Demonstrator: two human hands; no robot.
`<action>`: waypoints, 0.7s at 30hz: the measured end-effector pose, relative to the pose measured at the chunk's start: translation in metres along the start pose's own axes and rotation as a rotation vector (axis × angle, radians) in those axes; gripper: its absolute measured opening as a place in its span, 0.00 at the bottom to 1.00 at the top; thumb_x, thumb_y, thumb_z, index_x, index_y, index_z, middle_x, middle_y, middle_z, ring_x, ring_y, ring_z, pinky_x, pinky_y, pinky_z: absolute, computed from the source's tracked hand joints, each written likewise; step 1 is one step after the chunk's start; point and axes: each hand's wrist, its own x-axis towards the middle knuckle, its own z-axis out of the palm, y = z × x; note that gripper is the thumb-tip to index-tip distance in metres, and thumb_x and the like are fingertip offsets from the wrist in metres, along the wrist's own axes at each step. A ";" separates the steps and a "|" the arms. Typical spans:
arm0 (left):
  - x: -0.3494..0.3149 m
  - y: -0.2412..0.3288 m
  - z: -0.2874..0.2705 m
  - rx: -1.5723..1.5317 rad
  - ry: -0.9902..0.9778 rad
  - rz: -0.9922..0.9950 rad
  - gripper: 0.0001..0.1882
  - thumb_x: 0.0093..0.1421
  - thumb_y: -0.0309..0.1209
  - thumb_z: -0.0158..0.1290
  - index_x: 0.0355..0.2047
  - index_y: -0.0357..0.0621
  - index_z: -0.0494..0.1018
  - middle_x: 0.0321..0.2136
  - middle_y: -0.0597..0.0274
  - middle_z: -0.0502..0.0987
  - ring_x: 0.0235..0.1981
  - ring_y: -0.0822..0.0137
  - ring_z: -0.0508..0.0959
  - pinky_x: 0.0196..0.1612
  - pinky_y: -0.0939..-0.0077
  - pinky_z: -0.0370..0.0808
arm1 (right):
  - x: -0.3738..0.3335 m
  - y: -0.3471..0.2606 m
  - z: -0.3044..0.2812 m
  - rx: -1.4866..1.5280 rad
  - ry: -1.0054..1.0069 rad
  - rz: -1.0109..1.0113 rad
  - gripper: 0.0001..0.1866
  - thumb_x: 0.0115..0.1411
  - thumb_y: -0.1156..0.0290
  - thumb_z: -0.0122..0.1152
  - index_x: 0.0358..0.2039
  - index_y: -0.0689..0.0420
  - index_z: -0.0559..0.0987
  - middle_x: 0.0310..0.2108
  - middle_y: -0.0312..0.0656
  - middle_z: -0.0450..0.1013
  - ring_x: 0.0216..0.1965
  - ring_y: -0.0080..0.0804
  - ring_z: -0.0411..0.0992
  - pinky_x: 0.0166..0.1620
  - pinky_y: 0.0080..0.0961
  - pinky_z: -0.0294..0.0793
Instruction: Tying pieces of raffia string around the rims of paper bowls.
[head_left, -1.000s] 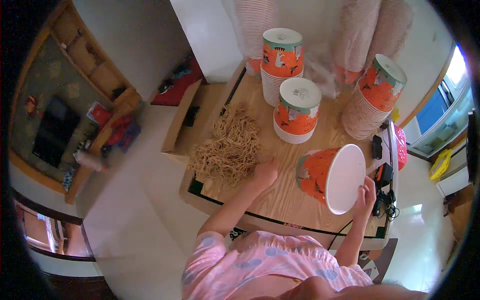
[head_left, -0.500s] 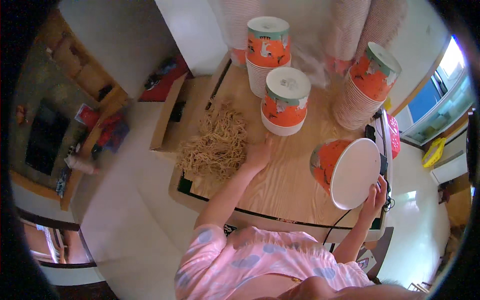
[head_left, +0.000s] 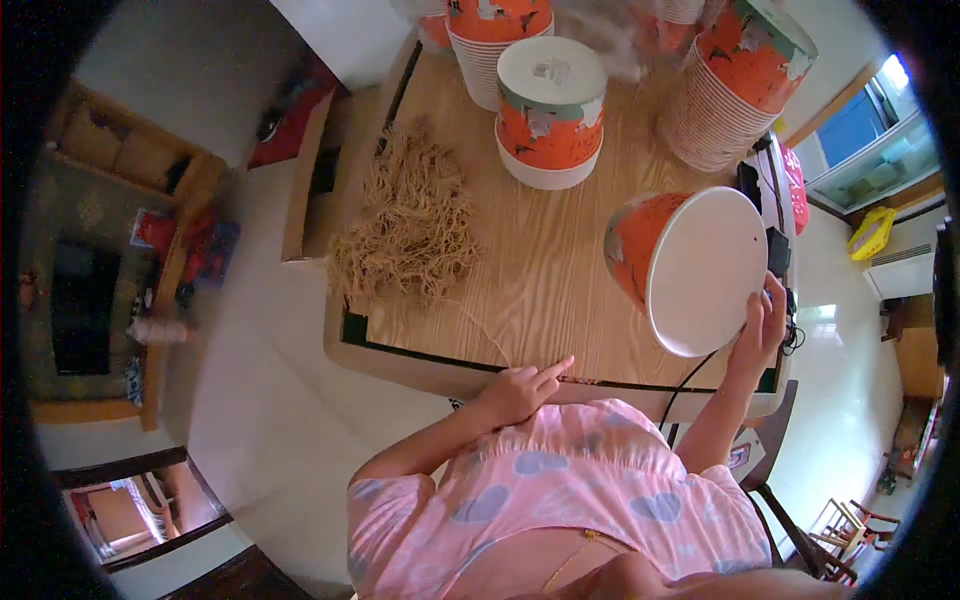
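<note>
My right hand (head_left: 762,325) grips the rim of an orange and green paper bucket (head_left: 636,245), tilted on its side above the table. Its wide white end faces me; I cannot tell whether that is a lid or the bare inside. Down by the front table edge, my left hand (head_left: 525,393) has its fingers drawn together and the index finger stretched out. A thin strand of brown twine (head_left: 487,332) runs to it from a tangled twine pile (head_left: 410,225) at the table's left. Beyond, an upside-down bucket (head_left: 550,125) stands with a white band round its bottom.
Nested buckets stand in stacks at the back left (head_left: 485,65) and back right (head_left: 715,110) of the wooden table (head_left: 540,270). A cardboard box (head_left: 305,190) adjoins the left edge. A black cable (head_left: 690,370) and a black adapter (head_left: 778,250) lie along the right side.
My left hand has pulled back from the twine pile to the front edge, drawing a strand out. The right hand keeps hold of the bucket. The whole view has shifted.
</note>
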 end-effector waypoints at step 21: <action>-0.007 0.000 0.005 -0.672 0.187 -0.321 0.09 0.59 0.30 0.49 0.41 0.49 0.69 0.38 0.59 0.77 0.33 0.59 0.79 0.32 0.70 0.76 | -0.011 0.000 0.009 0.045 -0.079 0.012 0.16 0.59 0.72 0.51 0.48 0.61 0.69 0.39 0.41 0.73 0.40 0.22 0.69 0.44 0.17 0.66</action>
